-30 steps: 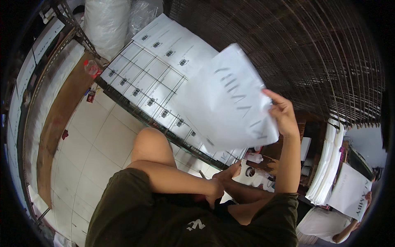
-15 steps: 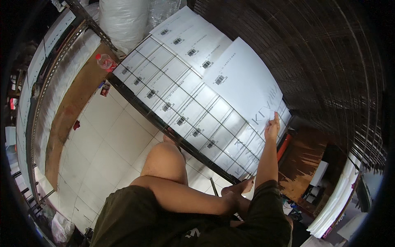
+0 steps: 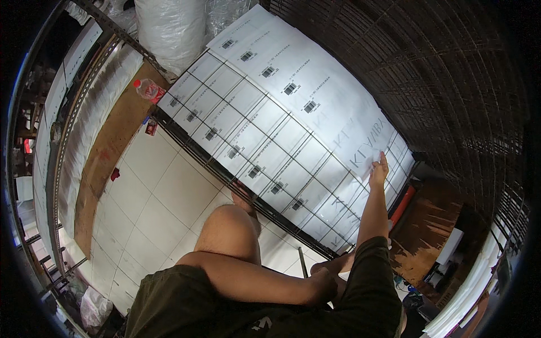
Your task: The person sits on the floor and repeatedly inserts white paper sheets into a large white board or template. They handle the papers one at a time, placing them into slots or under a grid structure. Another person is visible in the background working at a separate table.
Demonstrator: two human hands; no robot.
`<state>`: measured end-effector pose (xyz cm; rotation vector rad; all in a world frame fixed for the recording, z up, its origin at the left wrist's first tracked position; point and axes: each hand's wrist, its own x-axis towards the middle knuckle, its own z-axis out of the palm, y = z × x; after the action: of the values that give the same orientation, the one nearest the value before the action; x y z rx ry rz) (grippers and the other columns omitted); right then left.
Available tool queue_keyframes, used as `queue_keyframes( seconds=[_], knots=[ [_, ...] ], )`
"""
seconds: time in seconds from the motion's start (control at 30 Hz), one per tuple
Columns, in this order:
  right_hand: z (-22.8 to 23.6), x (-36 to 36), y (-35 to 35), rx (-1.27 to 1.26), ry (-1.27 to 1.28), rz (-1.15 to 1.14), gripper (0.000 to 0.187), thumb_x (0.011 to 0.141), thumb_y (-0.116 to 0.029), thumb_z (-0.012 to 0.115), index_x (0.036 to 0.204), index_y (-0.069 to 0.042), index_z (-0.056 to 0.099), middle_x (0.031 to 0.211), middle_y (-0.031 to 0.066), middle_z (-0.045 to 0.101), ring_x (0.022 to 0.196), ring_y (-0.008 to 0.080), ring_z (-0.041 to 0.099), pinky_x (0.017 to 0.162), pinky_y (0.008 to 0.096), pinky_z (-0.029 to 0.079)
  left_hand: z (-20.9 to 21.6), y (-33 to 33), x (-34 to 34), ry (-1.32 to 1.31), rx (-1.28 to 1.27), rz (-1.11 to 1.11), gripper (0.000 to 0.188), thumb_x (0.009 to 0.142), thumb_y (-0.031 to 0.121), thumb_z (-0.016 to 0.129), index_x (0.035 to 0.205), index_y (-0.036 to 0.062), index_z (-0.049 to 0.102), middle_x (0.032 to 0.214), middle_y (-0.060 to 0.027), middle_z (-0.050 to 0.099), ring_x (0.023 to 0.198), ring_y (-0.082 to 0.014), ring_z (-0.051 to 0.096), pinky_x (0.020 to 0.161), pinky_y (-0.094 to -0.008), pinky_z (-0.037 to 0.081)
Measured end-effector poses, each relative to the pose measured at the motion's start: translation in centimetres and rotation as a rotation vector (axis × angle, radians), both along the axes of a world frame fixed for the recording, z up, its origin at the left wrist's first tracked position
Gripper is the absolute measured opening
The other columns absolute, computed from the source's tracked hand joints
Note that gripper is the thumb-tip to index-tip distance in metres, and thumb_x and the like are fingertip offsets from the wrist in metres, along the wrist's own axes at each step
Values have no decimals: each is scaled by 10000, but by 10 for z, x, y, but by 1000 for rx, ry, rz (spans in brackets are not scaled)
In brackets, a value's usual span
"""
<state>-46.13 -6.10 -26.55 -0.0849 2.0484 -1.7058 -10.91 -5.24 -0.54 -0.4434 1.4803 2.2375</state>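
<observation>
A white sheet (image 3: 338,107) with dark print and small square marks lies over a wire rack (image 3: 265,186). My right hand (image 3: 378,169) reaches to its near right corner, with thumb and fingers closed on the sheet's edge and one finger raised. More white printed sheets (image 3: 248,34) lie alongside at the far end. Others show through the wire grid on the near side. My left hand is out of the picture. My bent legs (image 3: 225,231) are in front of the rack.
A stack of raised dark wire racks (image 3: 451,73) rises at the right. White plastic-wrapped rolls (image 3: 172,34) stand at the back. A red-capped bottle (image 3: 147,90) is by the rack's left corner. White tiles (image 3: 158,197) cover the floor; a worn brown board (image 3: 431,225) lies at the right.
The white sheet, its left edge raised and skewed before, now lies flatter and in line with the other sheets. My right hand stays at its near right corner. The view has shifted slightly.
</observation>
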Motion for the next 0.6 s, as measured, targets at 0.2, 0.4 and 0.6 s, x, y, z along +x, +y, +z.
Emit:
queue_keyframes(
  seconds=[0.2,0.4,0.6],
  knots=[
    [-8,-6,1,-105,30,18,635,748,120,472,1366,-25,473,1406,125,455,1014,190,597,764,243,486,-8,12,5,57,-80,47,1109,524,281,871,1443,106,275,1208,-192,589,1139,-305,569,933,-366,477],
    [-22,-16,3,-35,157,8,643,722,133,486,1352,1,483,1388,171,459,1150,264,543,925,310,457,-6,9,4,54,-90,3,1052,561,286,847,1439,110,295,1170,-192,605,1098,-309,588,903,-371,485],
    [-30,-25,10,1,40,-1,630,715,120,491,1335,7,501,1362,164,485,1140,258,549,924,306,454,-4,7,5,58,-116,-30,995,599,292,823,1436,114,315,1132,-192,620,1058,-313,607,872,-376,493]
  ],
)
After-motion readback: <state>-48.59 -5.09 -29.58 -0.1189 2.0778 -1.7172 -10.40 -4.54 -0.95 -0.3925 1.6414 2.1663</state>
